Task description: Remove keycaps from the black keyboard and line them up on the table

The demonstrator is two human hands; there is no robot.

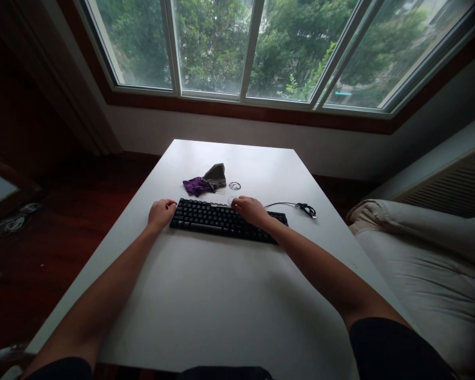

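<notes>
The keyboard (211, 215) lies flat across the middle of the table (206, 290), its long side facing the person, and both hands are at it. To do this well, I'd have the left hand (161, 214) steady the left end without pushing, since the smooth top looks likely to let the board slide; the right hand (250, 210) would do best working lightly from the fingertips, wrist kept off the keys it reaches over. The cord (306, 209) runs off to the right in a loose bundle, and I'd judge it well enough out of the way. The left hand is partly curled, fingers close together, their tips at the board's far left corner; whether they pinch it or merely rest against it I cannot tell. The right hand lies over the keys right of centre, fingers bent and bunched toward the far edge. A faint, clear curved thing (231, 200) shows just by those fingertips, but I can't make out whether they are clamped on it. Just beyond sits a small ring (235, 186), with a grey and purple cloth (217, 177) crumpled to its left.
</notes>
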